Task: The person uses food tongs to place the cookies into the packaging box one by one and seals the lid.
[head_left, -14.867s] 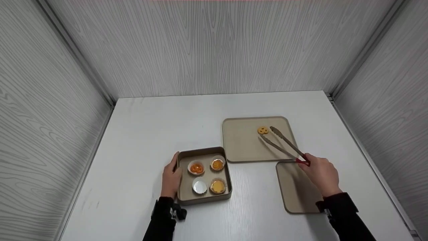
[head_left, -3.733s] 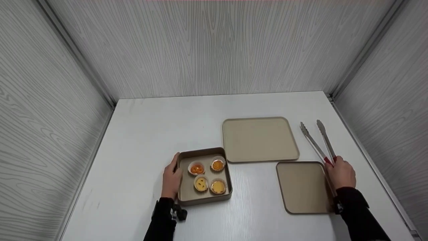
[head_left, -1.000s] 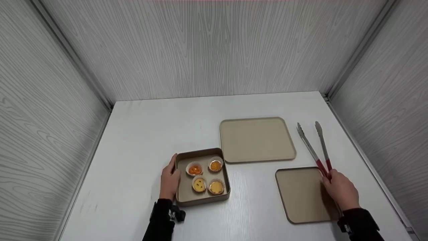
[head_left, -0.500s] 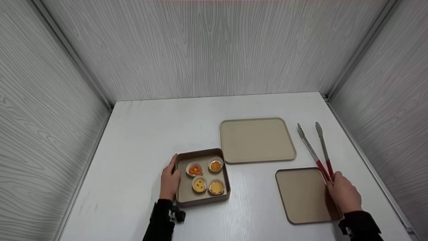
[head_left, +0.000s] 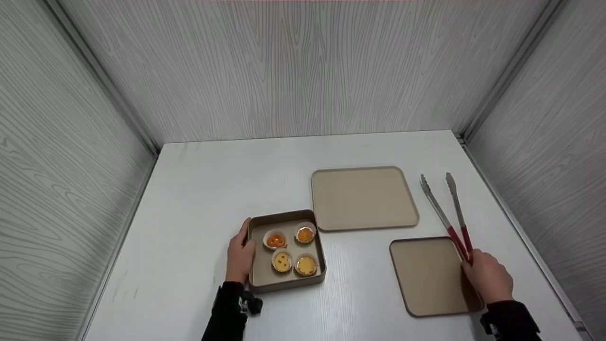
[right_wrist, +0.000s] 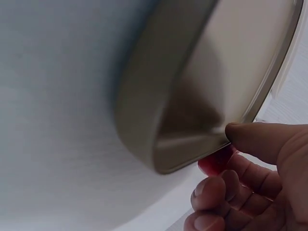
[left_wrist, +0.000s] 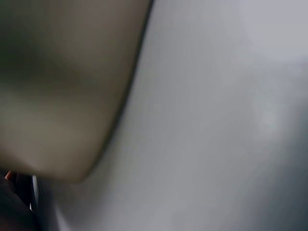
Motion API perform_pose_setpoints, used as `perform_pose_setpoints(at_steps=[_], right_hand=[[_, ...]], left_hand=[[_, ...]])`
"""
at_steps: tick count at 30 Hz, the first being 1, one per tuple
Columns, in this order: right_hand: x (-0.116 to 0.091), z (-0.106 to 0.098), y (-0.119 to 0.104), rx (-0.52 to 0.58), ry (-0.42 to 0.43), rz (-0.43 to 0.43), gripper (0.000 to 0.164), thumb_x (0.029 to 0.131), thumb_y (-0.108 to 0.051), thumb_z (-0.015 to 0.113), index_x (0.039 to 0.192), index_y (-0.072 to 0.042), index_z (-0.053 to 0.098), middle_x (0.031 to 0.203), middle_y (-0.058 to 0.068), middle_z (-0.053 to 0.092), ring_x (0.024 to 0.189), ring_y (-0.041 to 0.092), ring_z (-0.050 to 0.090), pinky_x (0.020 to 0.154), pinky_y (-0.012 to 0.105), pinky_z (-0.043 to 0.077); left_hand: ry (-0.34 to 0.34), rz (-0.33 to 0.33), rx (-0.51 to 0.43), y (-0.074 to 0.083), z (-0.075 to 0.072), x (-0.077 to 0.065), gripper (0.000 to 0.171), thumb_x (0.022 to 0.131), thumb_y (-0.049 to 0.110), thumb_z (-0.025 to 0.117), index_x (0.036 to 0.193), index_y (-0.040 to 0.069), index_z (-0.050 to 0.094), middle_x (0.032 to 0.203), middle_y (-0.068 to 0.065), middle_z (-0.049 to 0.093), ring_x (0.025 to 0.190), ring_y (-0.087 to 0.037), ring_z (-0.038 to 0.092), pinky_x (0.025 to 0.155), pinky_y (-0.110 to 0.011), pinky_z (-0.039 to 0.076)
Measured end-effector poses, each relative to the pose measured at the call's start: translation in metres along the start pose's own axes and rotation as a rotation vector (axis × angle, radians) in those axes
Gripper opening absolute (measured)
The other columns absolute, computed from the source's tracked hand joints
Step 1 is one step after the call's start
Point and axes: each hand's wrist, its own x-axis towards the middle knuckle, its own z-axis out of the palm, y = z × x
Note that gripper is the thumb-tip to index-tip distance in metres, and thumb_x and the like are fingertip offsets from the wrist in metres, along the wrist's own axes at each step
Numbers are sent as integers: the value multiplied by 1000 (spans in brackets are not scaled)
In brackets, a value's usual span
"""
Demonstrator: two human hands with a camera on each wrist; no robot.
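Observation:
My left hand (head_left: 240, 258) grips the left wall of a deep square baking pan (head_left: 286, 285), thumb over the rim. Inside the pan sit several small tarts in pale cups, among them an orange one (head_left: 276, 241) and a yellow one with dark spots (head_left: 282, 261). My right hand (head_left: 490, 276) is at the handle end of red-handled metal tongs (head_left: 438, 208), which lie spread on the table. In the right wrist view its thumb touches the rim of a small square tray (right_wrist: 139, 91), apart from the loosely curled fingers; the red handle end (right_wrist: 216, 162) shows beyond them.
A larger rectangular tray (head_left: 364, 199) lies behind the small tray and beside the baking pan's back right corner. Grey wood-grain panels (head_left: 303, 71) enclose the white table (head_left: 213, 180) at the back and both sides.
Since the oldest frame, a pretzel-shaped piece has left the large tray and a spotted yellow top fills the white cup. The tongs now lie at right; my right hand has just slid back along their handles.

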Motion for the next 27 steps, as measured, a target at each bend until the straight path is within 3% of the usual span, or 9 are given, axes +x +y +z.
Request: perform_pose_setpoints(at_steps=[4,11,19,27], right_hand=[[-4,3,-3,3,26,8,19,94,-7,65,97,5,51,78,19,59,61,29,60,48,42,45],[-14,8,-5,-36,84,-32,20,94,-4,64,94,4,46,72,20,60,57,33,60,46,45,44],[-20,11,-7,14,23,-29,13,98,-2,57,103,3,46,76,24,63,56,28,60,45,41,43],[-17,5,-15,189,-57,17,30,94,0,53,122,4,45,90,25,67,65,24,59,51,37,45]], left_hand=[[4,10,-4,0,0,-1,67,96,3,43,160,18,38,145,-11,53,53,-11,31,59,-30,34],[3,19,-16,0,0,-1,65,97,3,44,160,18,38,155,-8,48,62,-19,37,61,-31,36],[-4,17,-23,2,-1,0,64,98,2,45,160,16,37,157,-10,46,68,-23,40,64,-32,36],[5,1,-5,-2,0,1,67,96,3,44,160,20,37,144,-10,55,64,-21,40,63,-33,36]])
